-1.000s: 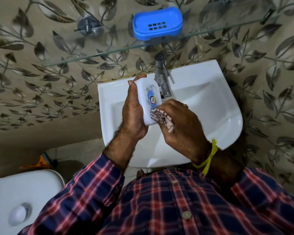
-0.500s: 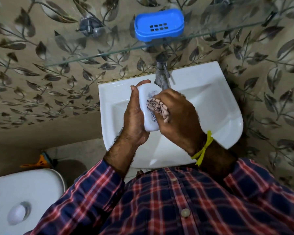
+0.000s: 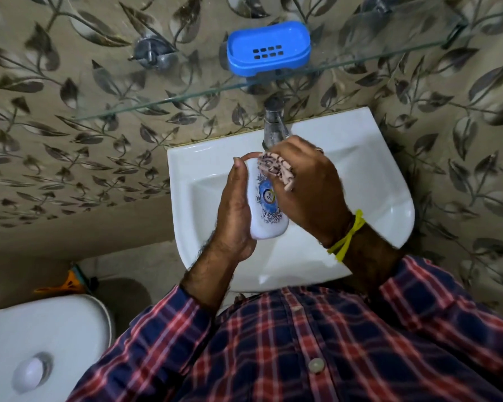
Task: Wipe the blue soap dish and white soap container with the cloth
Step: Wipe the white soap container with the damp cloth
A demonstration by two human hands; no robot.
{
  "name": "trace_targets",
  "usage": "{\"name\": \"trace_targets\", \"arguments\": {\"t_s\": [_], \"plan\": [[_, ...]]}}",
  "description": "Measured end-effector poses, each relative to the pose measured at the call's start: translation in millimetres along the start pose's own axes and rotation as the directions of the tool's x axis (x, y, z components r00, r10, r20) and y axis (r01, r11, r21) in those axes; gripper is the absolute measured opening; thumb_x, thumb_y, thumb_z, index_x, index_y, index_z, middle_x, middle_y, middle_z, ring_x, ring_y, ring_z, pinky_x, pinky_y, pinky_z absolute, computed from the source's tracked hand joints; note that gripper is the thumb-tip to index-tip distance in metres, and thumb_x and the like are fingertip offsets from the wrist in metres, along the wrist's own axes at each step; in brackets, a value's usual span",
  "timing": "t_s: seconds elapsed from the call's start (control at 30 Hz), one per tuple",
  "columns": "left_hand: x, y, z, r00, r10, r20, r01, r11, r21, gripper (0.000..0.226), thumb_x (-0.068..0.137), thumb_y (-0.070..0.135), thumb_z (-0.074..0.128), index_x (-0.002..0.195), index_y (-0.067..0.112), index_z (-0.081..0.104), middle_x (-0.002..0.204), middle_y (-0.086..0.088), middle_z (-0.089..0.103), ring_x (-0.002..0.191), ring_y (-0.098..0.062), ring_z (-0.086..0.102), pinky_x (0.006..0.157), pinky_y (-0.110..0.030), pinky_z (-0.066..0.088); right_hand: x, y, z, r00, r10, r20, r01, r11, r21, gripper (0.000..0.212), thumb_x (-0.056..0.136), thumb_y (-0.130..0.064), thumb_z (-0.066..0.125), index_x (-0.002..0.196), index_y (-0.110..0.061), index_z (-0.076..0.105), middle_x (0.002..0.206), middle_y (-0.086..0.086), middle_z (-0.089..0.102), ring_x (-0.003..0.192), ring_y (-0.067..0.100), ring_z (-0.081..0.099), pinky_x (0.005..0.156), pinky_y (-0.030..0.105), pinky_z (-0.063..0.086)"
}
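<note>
My left hand (image 3: 234,210) grips the white soap container (image 3: 266,211), which has a blue round label, over the sink. My right hand (image 3: 308,187) holds a bunched patterned cloth (image 3: 276,169) pressed against the container's upper end. The blue soap dish (image 3: 269,49) with drain slots sits on the glass shelf (image 3: 163,101) above, untouched by either hand.
A white wall-mounted sink (image 3: 375,181) lies under my hands, with a metal tap (image 3: 273,126) just behind the cloth. A white toilet cistern (image 3: 41,349) with a flush button stands at lower left. Leaf-patterned tiles cover the wall.
My right hand has slid the cloth from the lower part of the container up along its face to the top end. My left hand keeps the same grip.
</note>
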State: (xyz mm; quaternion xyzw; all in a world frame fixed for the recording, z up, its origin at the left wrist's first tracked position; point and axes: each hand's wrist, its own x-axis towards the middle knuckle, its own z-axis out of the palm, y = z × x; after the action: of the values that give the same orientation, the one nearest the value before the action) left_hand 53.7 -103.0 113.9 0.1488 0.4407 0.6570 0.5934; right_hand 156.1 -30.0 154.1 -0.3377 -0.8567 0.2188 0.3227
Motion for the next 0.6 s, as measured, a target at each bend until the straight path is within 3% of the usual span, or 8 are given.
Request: {"name": "trace_targets", "arguments": {"t_s": [0.1,0.2,0.3,0.37,0.47,0.6], "plan": [[1,6,-4,1.000,0.012,-0.025,-0.012,1.000,0.005,0.043,0.101,0.052,0.034,0.124,0.020,0.054,0.112,-0.011,0.073,0.102,-0.026,0.071,0.087,-0.039,0.059,-15,-3,3,0.995,-0.023,0.095,0.025,1.000,-0.018,0.028,0.075,-0.007,0.066,0.103,-0.013,0.067,0.101,0.004,0.065,0.092,0.028,0.063,0.075,0.036,0.053],[0,10,-2,0.997,0.032,-0.069,-0.032,0.999,0.004,0.043,0.096,0.053,0.040,0.123,0.023,0.054,0.110,-0.012,0.070,0.099,-0.027,0.069,0.087,-0.041,0.057,-16,8,0,0.996,0.082,0.024,-0.082,0.996,0.025,0.019,0.080,-0.010,0.070,0.098,-0.011,0.068,0.097,0.004,0.065,0.090,0.030,0.064,0.074,0.038,0.053],[2,11,-1,0.997,0.009,-0.071,-0.012,0.999,-0.033,0.045,0.100,0.055,0.034,0.128,0.024,0.051,0.110,-0.013,0.067,0.096,-0.027,0.070,0.082,-0.040,0.060,-27,0,3,0.997,-0.001,0.079,0.001,1.000,0.005,0.024,0.079,-0.007,0.069,0.102,-0.013,0.067,0.102,0.003,0.066,0.095,0.029,0.062,0.077,0.037,0.053],[2,9,-1,0.996,-0.005,-0.084,0.003,1.000,-0.017,0.048,0.097,0.056,0.037,0.129,0.023,0.052,0.113,-0.015,0.069,0.101,-0.031,0.070,0.086,-0.045,0.059,-33,-1,2,0.996,0.015,0.083,-0.014,1.000,-0.010,0.027,0.077,-0.007,0.070,0.103,-0.014,0.066,0.104,0.002,0.066,0.098,0.027,0.062,0.077,0.036,0.053],[0,9,4,0.992,0.001,-0.125,0.001,1.000,0.017,0.068,0.086,0.055,0.046,0.138,0.012,0.047,0.129,-0.027,0.059,0.117,-0.042,0.061,0.105,-0.056,0.046,-28,4,1,0.995,0.094,0.011,-0.095,0.995,0.017,0.024,0.078,-0.008,0.071,0.101,-0.012,0.068,0.102,0.003,0.067,0.096,0.027,0.064,0.077,0.035,0.054],[6,19,1,0.992,0.064,-0.109,-0.064,0.998,0.004,0.063,0.085,0.054,0.050,0.135,0.016,0.050,0.120,-0.017,0.058,0.104,-0.032,0.060,0.097,-0.047,0.050,-45,-6,7,0.995,-0.043,0.086,0.044,0.999,-0.012,0.021,0.082,-0.008,0.069,0.103,-0.011,0.067,0.105,0.005,0.067,0.099,0.030,0.064,0.077,0.039,0.054]]}}
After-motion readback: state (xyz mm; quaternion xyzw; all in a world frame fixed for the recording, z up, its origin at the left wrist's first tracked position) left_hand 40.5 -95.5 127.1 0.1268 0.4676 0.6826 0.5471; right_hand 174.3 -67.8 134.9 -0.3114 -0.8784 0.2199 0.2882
